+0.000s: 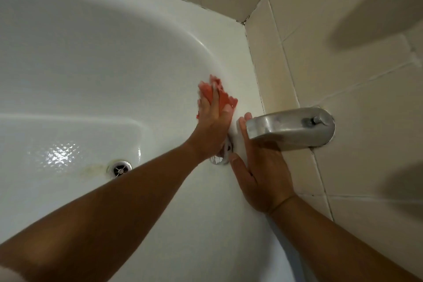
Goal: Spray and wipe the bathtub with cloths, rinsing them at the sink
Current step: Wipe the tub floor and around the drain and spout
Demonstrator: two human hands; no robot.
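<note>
A white bathtub (96, 57) fills the view. My left hand (211, 121) presses a pink-orange cloth (223, 96) flat against the tub's end wall, fingers straight, just left of the metal spout. My right hand (258, 169) lies flat with straight fingers on the tub wall under the spout, its fingertips showing past the spout's mouth. Part of the cloth is hidden under my left palm.
A metal tub spout (290, 126) juts from the beige tiled wall (354, 89) at right. A chrome overflow plate (223, 155) sits between my wrists. The drain (119, 168) lies in the tub floor with a yellowish stain beside it.
</note>
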